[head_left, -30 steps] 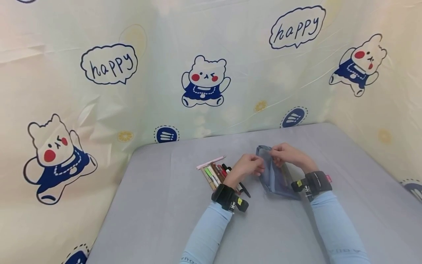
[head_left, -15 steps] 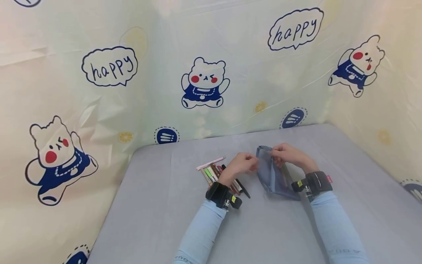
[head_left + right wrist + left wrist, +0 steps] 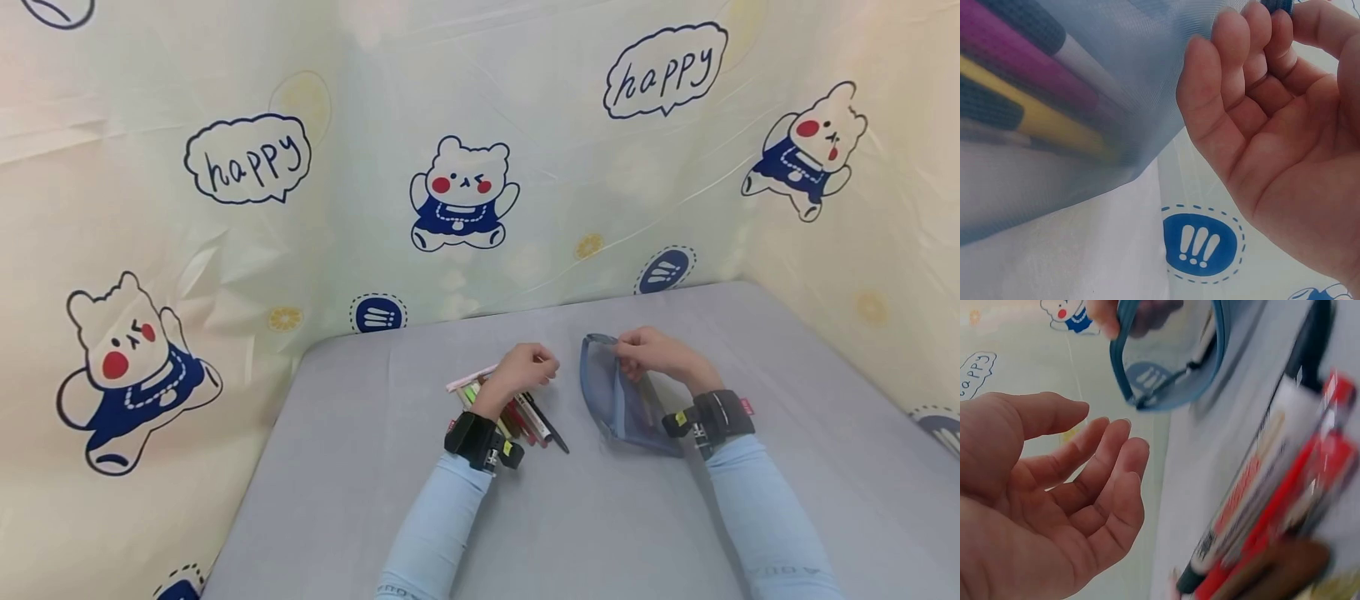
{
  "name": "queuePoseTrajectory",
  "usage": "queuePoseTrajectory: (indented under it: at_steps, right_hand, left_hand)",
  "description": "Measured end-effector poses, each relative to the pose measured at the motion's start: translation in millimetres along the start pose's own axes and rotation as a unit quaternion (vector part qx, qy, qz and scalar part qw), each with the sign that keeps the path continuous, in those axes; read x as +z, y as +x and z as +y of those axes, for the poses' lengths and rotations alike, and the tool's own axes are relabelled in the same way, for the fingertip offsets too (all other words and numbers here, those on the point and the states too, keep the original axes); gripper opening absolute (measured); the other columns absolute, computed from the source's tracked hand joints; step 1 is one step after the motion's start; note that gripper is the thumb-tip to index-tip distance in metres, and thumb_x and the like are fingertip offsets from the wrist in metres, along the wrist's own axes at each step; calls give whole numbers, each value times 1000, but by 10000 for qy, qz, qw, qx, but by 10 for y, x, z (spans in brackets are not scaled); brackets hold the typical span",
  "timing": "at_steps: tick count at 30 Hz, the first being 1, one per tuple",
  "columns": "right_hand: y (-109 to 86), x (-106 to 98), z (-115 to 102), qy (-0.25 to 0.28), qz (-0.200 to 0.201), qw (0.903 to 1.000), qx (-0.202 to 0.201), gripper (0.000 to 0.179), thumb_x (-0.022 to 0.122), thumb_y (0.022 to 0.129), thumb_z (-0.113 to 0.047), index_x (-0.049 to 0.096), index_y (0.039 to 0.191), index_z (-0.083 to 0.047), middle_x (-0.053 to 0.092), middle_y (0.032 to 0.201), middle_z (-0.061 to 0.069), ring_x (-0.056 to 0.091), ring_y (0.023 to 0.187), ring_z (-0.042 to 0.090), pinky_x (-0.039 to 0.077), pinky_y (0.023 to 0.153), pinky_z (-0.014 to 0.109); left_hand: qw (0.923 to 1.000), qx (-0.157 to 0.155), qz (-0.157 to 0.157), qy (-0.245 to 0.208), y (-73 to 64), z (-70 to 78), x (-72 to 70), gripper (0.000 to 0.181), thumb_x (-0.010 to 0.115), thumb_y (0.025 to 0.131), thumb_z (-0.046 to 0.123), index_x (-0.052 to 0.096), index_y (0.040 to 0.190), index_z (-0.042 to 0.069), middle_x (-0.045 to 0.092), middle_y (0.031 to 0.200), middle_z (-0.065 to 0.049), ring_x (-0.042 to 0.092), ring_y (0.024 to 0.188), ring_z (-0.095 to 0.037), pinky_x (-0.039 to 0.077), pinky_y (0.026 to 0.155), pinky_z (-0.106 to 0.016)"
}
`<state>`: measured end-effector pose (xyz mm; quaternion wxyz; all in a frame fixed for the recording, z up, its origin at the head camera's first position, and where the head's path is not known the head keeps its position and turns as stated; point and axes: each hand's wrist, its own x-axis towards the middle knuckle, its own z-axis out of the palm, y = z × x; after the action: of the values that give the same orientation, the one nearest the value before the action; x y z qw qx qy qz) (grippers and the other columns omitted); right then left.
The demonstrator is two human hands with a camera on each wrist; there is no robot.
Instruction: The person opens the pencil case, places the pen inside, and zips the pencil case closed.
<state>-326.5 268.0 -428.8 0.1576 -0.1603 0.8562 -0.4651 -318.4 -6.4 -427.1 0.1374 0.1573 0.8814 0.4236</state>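
Observation:
My right hand (image 3: 658,352) pinches the upper edge of a blue mesh zip pouch (image 3: 602,392), which stands with its mouth gaping toward the left. Through the mesh in the right wrist view, a purple pen (image 3: 1029,47) and a yellow pen (image 3: 1041,109) show inside. Over the pile of pens my left hand (image 3: 519,372) hovers with loosely bent fingers; the left wrist view shows nothing between thumb and fingertips. Below it lie a black pen (image 3: 553,432), a white marker (image 3: 1244,494) and red pens (image 3: 1279,494). Hand and wrist partly cover the pile.
A pink pen (image 3: 467,381) lies at the pile's far left side. The grey-covered table (image 3: 360,467) meets a patterned curtain (image 3: 337,208) at the back and sides. Each wrist wears a black camera strap (image 3: 471,439).
My left hand has drawn back leftward from the pouch mouth to above the pen pile. The right hand keeps its grip on the pouch, nearly still. The head view has shifted slightly.

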Motion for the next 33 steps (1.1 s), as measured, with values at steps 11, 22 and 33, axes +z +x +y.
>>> queuePoseTrajectory:
  at_steps: [11,22,33]
  right_hand:
    - [-10,8,-2,-64,24,10000,-40,30,48,100,-15,53,74,-1,57,69,6,61,66,19,54,64,33]
    - [16,31,5,-70,-45,10000,-38,31,50,100,-18,52,75,0,56,68,5,61,67,19,55,66,34]
    - [32,47,20,-101,-18,9999,13,31,50,100,-19,53,74,-1,58,68,5,62,67,19,55,65,33]
  left_hand:
    - [9783,-179,839,1887,-99,-58,-327,18,58,97,23,66,101,8,67,89,-7,58,73,-19,46,63,-30]
    - [9643,-807,1204,2217,-165,-372,-533,11,60,95,17,64,96,7,65,83,-7,58,67,-20,43,56,-30]
    - [9618,-1044,989,2331,-208,-517,-663,13,62,90,14,64,101,5,66,87,-9,59,71,-21,45,59,-30]
